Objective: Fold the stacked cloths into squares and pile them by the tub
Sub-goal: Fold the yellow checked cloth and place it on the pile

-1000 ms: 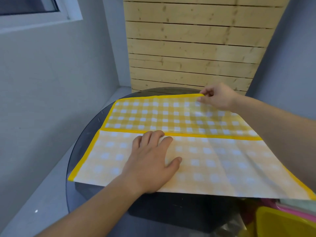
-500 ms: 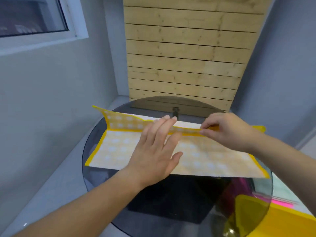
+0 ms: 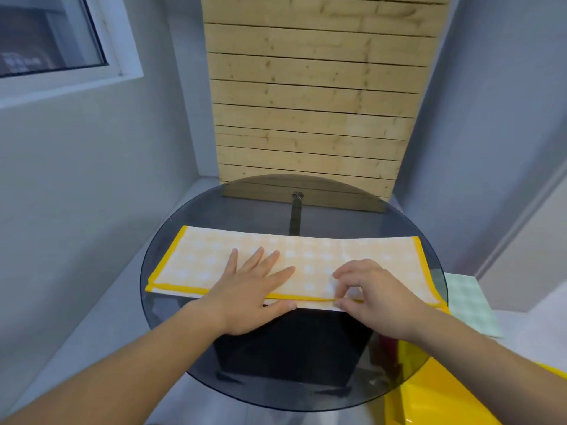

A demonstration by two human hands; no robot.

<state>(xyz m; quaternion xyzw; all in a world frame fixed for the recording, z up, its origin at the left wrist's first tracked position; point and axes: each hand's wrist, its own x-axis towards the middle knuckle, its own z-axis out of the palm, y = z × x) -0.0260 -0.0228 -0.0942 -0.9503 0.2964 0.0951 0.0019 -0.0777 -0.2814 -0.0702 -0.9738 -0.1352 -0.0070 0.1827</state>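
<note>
A yellow checked cloth with a yellow border lies folded in half as a long strip across the round glass table. My left hand presses flat on the strip's middle, fingers spread. My right hand pinches the near yellow edge between thumb and fingers, just right of the left hand. The yellow tub shows at the bottom right corner, partly under the table rim.
A pale green checked cloth lies on the surface to the right of the table. A wooden slat panel stands behind the table. Grey walls close in on the left and right. A dark base sits under the glass.
My right hand has pulled the far edge of the cloth over toward me and laid it down on the near edge. My left hand lifted, then pressed down on the folded strip.
</note>
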